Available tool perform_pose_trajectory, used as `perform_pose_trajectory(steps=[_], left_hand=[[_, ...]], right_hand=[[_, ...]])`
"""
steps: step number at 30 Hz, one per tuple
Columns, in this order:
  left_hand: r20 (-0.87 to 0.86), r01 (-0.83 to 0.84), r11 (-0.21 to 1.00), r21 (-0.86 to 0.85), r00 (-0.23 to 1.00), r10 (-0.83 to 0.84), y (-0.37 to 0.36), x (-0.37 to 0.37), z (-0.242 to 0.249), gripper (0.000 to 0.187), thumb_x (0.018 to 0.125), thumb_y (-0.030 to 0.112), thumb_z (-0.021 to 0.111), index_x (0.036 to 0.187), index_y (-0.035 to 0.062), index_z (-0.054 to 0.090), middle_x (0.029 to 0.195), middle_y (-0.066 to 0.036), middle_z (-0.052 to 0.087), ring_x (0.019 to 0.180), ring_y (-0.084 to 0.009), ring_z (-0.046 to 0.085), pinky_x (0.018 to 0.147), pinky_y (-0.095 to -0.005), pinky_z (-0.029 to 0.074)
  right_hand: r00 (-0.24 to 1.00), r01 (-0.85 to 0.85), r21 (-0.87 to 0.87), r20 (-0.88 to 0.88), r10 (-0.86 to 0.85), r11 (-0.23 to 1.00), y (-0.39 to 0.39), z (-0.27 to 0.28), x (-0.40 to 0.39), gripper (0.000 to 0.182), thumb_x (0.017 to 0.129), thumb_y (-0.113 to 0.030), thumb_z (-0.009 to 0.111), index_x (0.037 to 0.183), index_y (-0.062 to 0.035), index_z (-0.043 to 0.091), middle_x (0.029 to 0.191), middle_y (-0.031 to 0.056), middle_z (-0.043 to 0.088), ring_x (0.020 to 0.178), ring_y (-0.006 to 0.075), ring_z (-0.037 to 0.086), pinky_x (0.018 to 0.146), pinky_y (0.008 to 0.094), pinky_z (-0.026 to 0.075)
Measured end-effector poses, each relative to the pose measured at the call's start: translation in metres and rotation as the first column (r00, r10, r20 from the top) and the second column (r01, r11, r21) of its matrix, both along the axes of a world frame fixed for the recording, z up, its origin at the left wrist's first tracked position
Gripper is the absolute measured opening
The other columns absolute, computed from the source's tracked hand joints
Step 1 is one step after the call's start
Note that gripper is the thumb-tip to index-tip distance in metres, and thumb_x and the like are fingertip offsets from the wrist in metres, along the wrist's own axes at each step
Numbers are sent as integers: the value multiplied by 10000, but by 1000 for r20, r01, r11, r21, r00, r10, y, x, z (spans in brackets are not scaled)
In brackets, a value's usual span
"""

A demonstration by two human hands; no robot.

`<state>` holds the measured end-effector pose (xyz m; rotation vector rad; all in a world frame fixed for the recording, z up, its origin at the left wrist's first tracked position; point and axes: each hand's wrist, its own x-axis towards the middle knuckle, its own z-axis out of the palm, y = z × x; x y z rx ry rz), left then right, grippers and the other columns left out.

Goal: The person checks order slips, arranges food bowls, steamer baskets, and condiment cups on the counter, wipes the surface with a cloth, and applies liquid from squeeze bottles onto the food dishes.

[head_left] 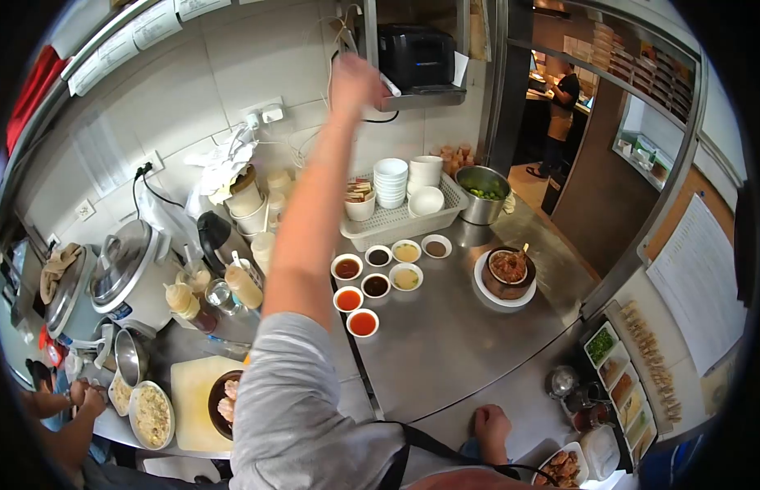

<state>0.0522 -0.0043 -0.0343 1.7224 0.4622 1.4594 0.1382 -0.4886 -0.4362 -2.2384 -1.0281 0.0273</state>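
My left hand [355,84] is raised high on a stretched arm, beside the wall shelf [433,100] that carries a black printer [417,57]. It is smeared by motion, so its fingers and anything in them cannot be made out. A white rolled or pen-like item [390,85] lies just to its right. Low at the counter's near edge, my right hand [492,426] rests with curled fingers and nothing visible in them. Between the hands stand several small sauce bowls [363,323]. A brown bowl of food [508,276] sits on a white plate [504,302] farther right.
A grey basket [372,237] holds stacked white bowls [391,181], beside a steel pot [484,214]. Garnish trays [615,363] and a bowl of fried food [562,467] are at right. Large cookers [131,269] and a co-worker's hands [87,398] are at left. Another person [564,106] stands beyond the doorway.
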Motion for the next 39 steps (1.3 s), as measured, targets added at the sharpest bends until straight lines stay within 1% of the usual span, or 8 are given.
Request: perform_pose_trajectory(steps=[2,4,12,15,18,22,26,39], left_hand=[[492,-175,984,34,860,136,11,-48,66,419,739,85,477,1116,27,305,688,-103,484,507,-164,468,408,-287,374],[521,-277,960,-41,814,257,24,-90,117,538,706,8,476,1182,39,228,790,-109,475,514,-153,444,376,-274,333],[95,-574,819,13,816,571,66,-132,174,273,718,134,521,917,-53,505,821,-148,528,651,-214,499,555,-330,411],[-177,-447,894,7,880,441,8,-110,106,117,717,106,521,810,35,528,549,-15,450,459,-115,403,398,-253,322],[-405,-241,967,78,879,251,-34,-56,-28,172,728,218,536,685,51,528,543,-16,448,466,-108,398,428,-246,329],[-687,103,970,-222,689,-231,-106,10,-263,236,641,201,595,757,-2,561,645,-86,562,578,-183,533,540,-295,424],[-589,-63,737,-673,649,-482,-218,3,-377,154,597,68,562,696,-51,564,567,-121,546,467,-166,525,420,-276,405],[-909,-229,922,-311,355,-218,-244,-2,-400,210,595,162,581,742,13,591,736,-167,596,734,-286,584,664,-342,452]], right_hand=[[1000,25,-20,19,-25,999,2,2,-1,112,680,-191,563,684,-79,560,659,98,561,582,271,549,521,359,438],[998,41,-22,44,-40,999,4,2,-1,106,682,-185,559,678,-79,556,650,99,560,568,275,546,511,363,436],[998,43,-38,43,-42,998,6,10,-6,112,698,-185,543,693,-74,546,651,117,556,595,298,542,535,383,432],[996,84,-172,17,-83,981,7,1,0,133,717,-198,527,731,-66,539,669,132,557,621,308,542,553,385,430],[960,-34,155,-269,76,987,21,-3,17,151,732,-145,522,842,-41,525,673,128,539,590,247,526,554,321,422],[992,-96,420,-38,124,902,63,51,15,258,721,-43,494,979,-40,487,842,121,506,697,229,501,630,296,412],[991,-123,326,-15,135,937,93,43,8,295,662,-11,490,932,-125,529,832,115,480,756,273,480,676,342,402],[994,-94,-293,17,104,951,130,10,-28,218,668,-75,499,822,-199,590,1025,42,415,993,255,355,845,390,254]])
